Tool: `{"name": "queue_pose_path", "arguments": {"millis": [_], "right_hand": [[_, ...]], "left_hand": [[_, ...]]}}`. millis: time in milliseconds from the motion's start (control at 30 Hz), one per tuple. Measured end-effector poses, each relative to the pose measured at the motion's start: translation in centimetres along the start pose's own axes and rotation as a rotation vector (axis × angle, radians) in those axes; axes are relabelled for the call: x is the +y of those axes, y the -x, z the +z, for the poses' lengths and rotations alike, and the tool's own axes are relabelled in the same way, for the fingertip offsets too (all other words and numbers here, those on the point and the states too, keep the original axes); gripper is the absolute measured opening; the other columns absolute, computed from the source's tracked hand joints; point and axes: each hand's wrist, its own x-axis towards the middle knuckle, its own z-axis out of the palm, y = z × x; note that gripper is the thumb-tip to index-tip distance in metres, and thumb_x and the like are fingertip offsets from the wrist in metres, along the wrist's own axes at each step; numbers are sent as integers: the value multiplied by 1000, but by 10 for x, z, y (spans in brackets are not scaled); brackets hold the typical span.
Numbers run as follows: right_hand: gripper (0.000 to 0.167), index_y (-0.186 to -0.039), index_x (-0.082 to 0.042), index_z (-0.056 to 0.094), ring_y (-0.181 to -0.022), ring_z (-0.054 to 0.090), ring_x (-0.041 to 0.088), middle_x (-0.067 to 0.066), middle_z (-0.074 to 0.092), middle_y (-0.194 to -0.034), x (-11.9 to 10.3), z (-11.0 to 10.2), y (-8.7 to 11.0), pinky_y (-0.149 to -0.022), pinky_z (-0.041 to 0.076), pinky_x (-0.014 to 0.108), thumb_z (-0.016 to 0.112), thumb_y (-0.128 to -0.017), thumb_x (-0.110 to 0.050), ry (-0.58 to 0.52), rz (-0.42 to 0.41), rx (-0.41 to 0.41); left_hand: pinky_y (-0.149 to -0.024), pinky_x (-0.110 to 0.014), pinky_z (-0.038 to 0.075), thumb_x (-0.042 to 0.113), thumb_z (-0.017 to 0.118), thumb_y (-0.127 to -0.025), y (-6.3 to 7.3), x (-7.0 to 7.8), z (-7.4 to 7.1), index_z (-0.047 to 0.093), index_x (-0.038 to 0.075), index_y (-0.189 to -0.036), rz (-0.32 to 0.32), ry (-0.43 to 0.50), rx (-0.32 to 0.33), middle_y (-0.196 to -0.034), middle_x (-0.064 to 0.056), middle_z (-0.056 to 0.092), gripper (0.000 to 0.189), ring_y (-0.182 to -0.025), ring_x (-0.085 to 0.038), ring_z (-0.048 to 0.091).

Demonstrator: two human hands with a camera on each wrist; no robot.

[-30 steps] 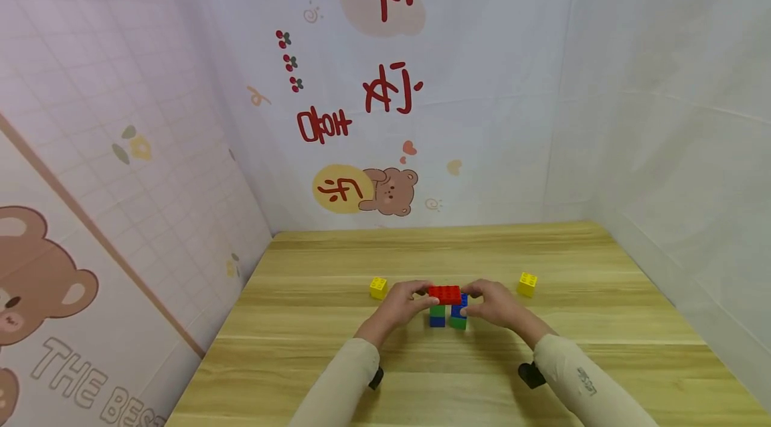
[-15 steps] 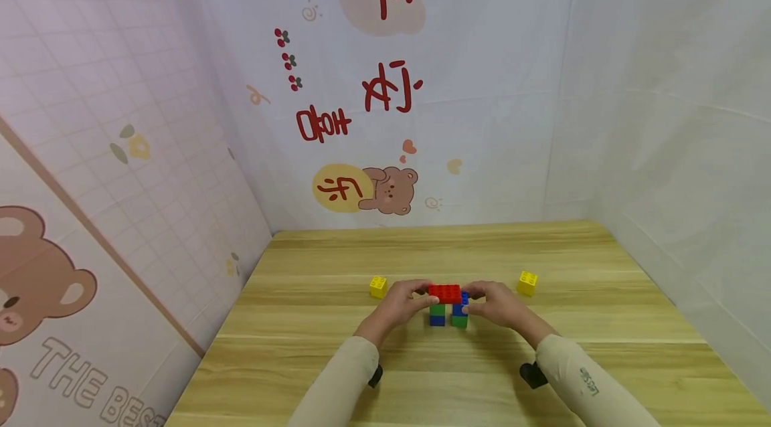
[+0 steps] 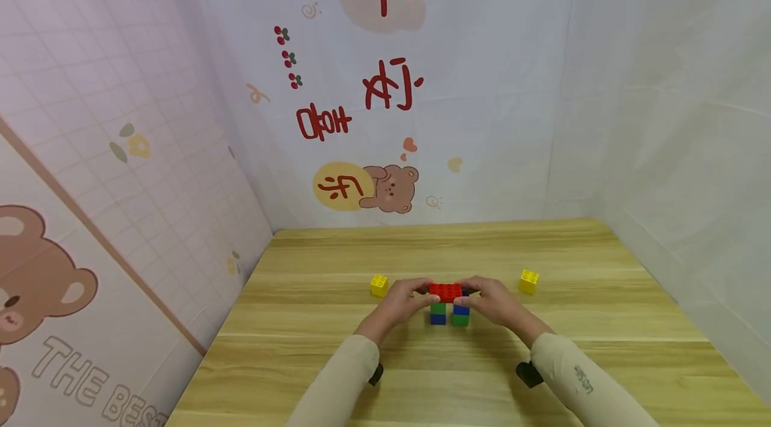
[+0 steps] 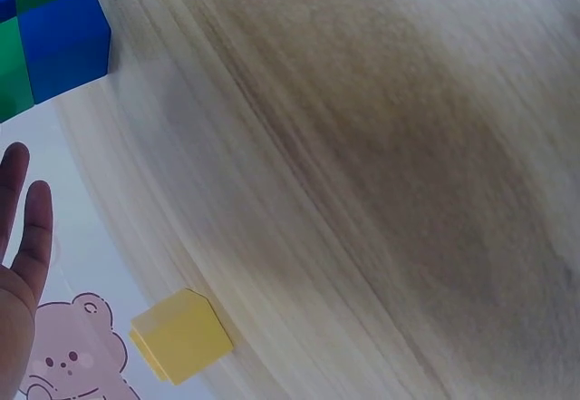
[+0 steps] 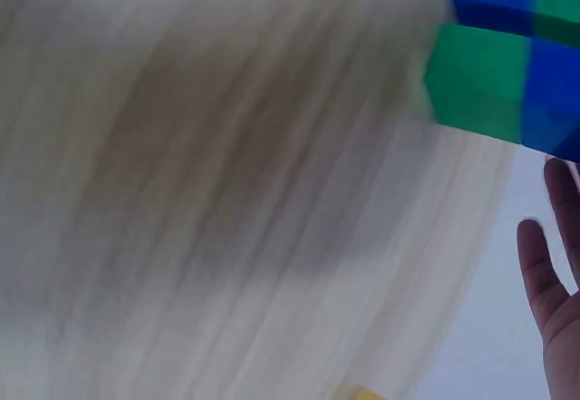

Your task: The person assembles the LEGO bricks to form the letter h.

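A red toy brick [image 3: 446, 292] lies across the tops of two short stacks. In the left stack a green brick [image 3: 438, 309] sits on a blue one [image 3: 438, 320]; the right stack has a blue brick [image 3: 461, 310] over a green one [image 3: 460, 320]. My left hand [image 3: 403, 300] pinches the red brick's left end between thumb and fingers. At its right end, my right hand [image 3: 492, 300] grips with the thumb in front and fingers behind. Both wrist views show the stacks' sides, with the outer fingers stretched out and the red brick out of frame.
One yellow brick [image 3: 379, 286] stands on the wooden table [image 3: 446, 380] beyond my left hand, another yellow brick [image 3: 529, 282] beyond my right. White cloth walls [image 3: 494, 112] with printed bears and red characters enclose the table's back and sides.
My right hand has shifted from the right stack's blue brick up to the red brick's right end. That stack moved slightly right, under the red brick. The left hand keeps its hold.
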Motion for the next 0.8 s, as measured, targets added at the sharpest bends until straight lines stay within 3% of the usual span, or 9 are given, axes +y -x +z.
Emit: {"name": "queue_pose_path", "arguments": {"millis": [333, 667, 800], "right_hand": [[39, -122, -7, 69, -101, 63, 23, 4, 69, -112, 1, 1, 4, -89, 50, 52, 70, -94, -34, -44, -16, -2], [54, -131, -6, 64, -102, 63, 23, 5, 70, -114, -1, 7, 9, -89, 52, 49, 76, -88, -36, -97, 80, 62], [42, -125, -10, 69, -99, 63, 21, 4, 70, -114, -3, 9, 11, -86, 52, 44, 75, -90, -32, -117, 65, 77]], "left_hand": [[-79, -28, 48, 39, 66, -94, 1, 1, 0, 70, 20, -121, 5, 20, 7, -103, 12, 68, 33, -95, -11, 58], [-82, -31, 49, 42, 66, -94, 5, -1, 3, 70, 23, -123, -27, 40, 12, -104, 15, 67, 35, -96, -11, 57], [-81, -32, 50, 41, 66, -94, 5, 0, 2, 70, 23, -122, -14, 38, 10, -105, 13, 67, 34, -96, -11, 57]]}}
